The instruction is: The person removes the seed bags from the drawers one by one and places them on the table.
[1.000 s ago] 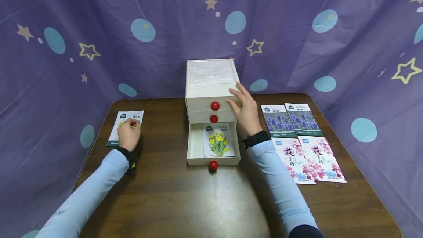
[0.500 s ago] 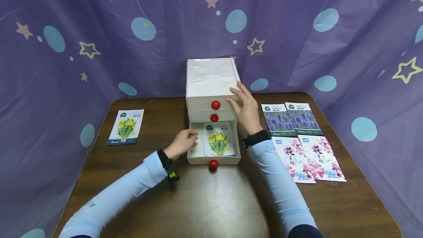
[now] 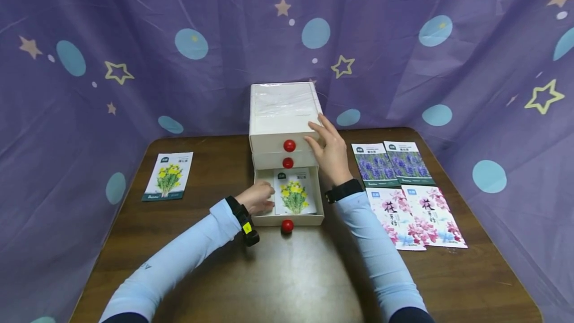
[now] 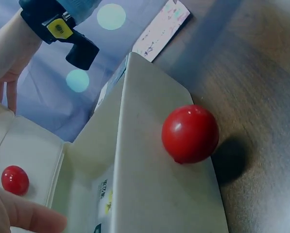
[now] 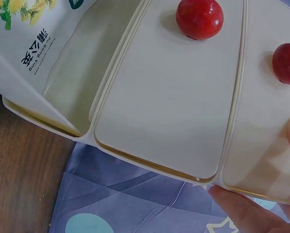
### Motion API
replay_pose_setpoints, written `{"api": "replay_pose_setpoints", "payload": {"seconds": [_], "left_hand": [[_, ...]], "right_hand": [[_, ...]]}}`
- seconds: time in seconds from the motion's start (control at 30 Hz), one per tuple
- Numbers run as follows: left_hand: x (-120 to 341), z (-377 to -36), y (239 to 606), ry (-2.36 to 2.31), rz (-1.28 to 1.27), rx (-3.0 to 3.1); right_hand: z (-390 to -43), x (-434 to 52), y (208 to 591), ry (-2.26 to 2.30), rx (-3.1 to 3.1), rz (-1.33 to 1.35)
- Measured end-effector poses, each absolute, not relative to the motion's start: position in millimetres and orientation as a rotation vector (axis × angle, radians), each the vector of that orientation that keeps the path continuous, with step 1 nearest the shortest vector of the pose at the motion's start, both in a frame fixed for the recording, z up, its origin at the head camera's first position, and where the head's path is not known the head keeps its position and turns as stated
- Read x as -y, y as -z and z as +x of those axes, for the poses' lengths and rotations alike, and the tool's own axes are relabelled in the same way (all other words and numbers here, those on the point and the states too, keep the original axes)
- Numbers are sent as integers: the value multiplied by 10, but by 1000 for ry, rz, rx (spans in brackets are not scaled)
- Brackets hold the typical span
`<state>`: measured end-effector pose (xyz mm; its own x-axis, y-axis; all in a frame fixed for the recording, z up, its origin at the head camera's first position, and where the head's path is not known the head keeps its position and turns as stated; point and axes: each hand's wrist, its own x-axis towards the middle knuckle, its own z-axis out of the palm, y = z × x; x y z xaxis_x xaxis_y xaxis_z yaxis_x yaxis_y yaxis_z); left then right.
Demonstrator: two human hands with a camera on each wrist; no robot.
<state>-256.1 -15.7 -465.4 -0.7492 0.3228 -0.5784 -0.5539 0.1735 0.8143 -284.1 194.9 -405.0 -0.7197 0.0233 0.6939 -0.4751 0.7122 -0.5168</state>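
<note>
A white three-drawer box [image 3: 282, 113] stands at the back middle of the table, each drawer with a red knob. Its bottom drawer [image 3: 289, 220] is pulled out, and a yellow-flower seed packet [image 3: 294, 194] lies inside. My left hand [image 3: 261, 198] reaches into the drawer's left part, fingers loosely curled and touching the packet's left edge. One fingertip [image 4: 25, 213] shows above the drawer in the left wrist view, behind the bottom knob [image 4: 190, 134]. My right hand [image 3: 328, 149] rests with straight fingers on the box's right side beside the top drawer. Its fingertips [image 5: 242, 212] lie on the box corner.
A second yellow-flower packet [image 3: 168, 176] lies on the brown table [image 3: 291, 273] at the left. Two lavender packets [image 3: 387, 163] and two pink-flower packets [image 3: 414, 216] lie at the right. A purple star-printed curtain [image 3: 134, 39] closes in the table's back and sides.
My left hand left the packet at the table's left and moved right into the open bottom drawer, beside the packet there. My right hand stayed on the box.
</note>
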Motion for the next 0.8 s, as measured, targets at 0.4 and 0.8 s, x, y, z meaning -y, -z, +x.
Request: {"api": "replay_pose_setpoints", "payload": {"seconds": [0.4,0.8], "left_hand": [[122,-2559,4699,-1617,-201,-1855],[86,-2482,4785,-1644,-109,-1939]], "right_hand": [[-2844,-1941,4063,-924,2220,346],[-2841,-1953,4058,-932,2203,343]]}}
